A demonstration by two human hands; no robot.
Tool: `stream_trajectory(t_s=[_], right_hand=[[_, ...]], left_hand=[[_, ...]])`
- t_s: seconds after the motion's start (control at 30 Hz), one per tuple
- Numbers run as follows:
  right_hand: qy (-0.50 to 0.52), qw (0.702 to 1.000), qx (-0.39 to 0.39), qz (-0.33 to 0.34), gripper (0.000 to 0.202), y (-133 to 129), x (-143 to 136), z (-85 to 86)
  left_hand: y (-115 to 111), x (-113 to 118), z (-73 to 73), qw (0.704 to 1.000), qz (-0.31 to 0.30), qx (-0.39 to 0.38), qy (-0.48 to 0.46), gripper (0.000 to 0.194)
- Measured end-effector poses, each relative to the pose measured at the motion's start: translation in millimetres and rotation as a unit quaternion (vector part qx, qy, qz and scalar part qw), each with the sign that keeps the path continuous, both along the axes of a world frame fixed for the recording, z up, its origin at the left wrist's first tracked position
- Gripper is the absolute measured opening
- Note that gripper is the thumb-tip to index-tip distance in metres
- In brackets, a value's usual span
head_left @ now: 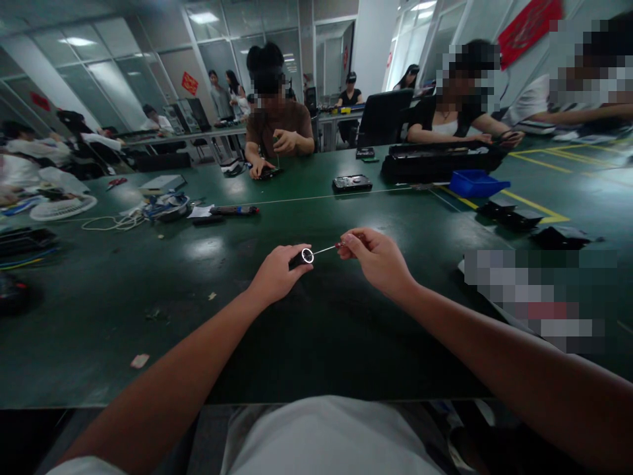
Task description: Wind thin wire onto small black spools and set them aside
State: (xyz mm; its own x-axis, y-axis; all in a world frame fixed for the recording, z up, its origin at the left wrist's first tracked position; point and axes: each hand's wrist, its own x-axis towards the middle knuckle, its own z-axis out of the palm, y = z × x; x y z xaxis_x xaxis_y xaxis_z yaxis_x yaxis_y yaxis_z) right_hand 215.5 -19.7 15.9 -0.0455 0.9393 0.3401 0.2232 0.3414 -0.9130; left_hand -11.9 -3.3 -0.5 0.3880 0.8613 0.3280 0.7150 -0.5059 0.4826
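Above the green table (237,336), my left hand (274,274) is closed around a short black cylindrical part (298,259) whose ring-shaped pale end faces me. My right hand (380,260) pinches the dark reddish handle of a screwdriver (325,250). Its thin metal shaft points left, and the tip meets the ringed end of the cylinder; how deep it goes I cannot tell. Fingers hide most of the handle and part of the cylinder.
Ahead lies a hard drive (352,183); a blue bin (477,183) and black parts (561,237) are to the right. Tangled cables (165,206) and a dark pen-like tool (235,210) lie to the left. A co-worker (279,125) works across the table.
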Motion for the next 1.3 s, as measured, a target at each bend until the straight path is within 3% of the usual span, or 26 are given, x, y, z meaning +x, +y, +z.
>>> stream_trajectory(t_s=[0.2, 0.4, 0.63, 0.83, 1.17, 1.3], right_hand=[[-0.026, 0.999, -0.008, -0.02, 0.026, -3.2, 0.1, 5.9], [-0.12, 0.991, 0.01, -0.058, 0.034, -7.1, 2.8, 9.8], [-0.177, 0.98, 0.093, 0.01, 0.017, -9.9, 3.2, 9.4], [-0.227, 0.971, 0.066, -0.009, 0.038, -6.9, 5.7, 11.6], [-0.212, 0.974, 0.081, 0.02, 0.023, -9.4, 4.6, 10.0], [-0.232, 0.971, 0.055, 0.015, 0.03, -7.8, 5.3, 11.4]], left_hand=[[-0.9, -0.5, 0.4, 1.0, -0.002, -0.001, 0.005, 0.042], [-1.9, -0.4, 0.8, 1.0, -0.013, 0.002, 0.012, 0.042], [-1.4, -0.9, -0.7, 1.0, -0.011, -0.001, 0.017, 0.042], [-3.5, 0.9, 2.7, 1.0, -0.018, -0.003, 0.013, 0.041], [-3.3, 0.4, 1.8, 1.0, -0.022, -0.002, 0.018, 0.04], [-2.9, 0.5, 1.5, 0.999, -0.027, 0.004, 0.016, 0.04]])
